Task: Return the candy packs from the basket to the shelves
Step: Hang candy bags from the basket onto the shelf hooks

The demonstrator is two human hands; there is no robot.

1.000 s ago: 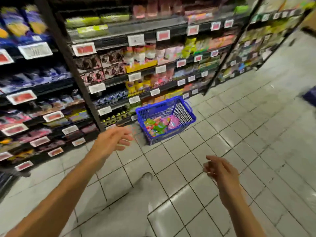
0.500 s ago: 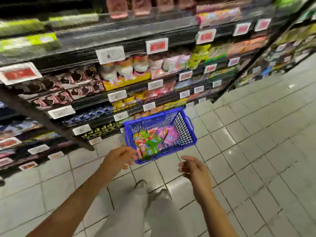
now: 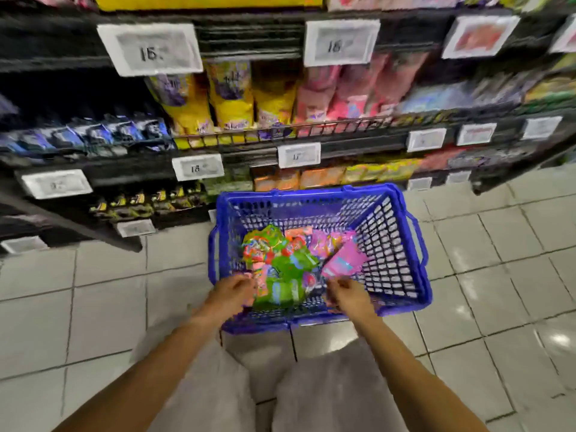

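Observation:
A blue plastic basket stands on the tiled floor in front of the shelves. It holds several candy packs: green and red ones on the left, pink ones on the right. Both my hands are inside the basket at its near side. My left hand has its curled fingers against the edge of a green-and-pink pack; motion blur hides whether it grips. My right hand pinches the lower corner of the tilted pink pack.
The shelves carry yellow bags, pink bags and dark blue packs, with white price tags along their edges. My grey-trousered legs stand just short of the basket. Tiled floor extends to the right.
I have stepped up to the basket and bent over it. Both hands have moved forward from above the floor into the basket and reached the packs.

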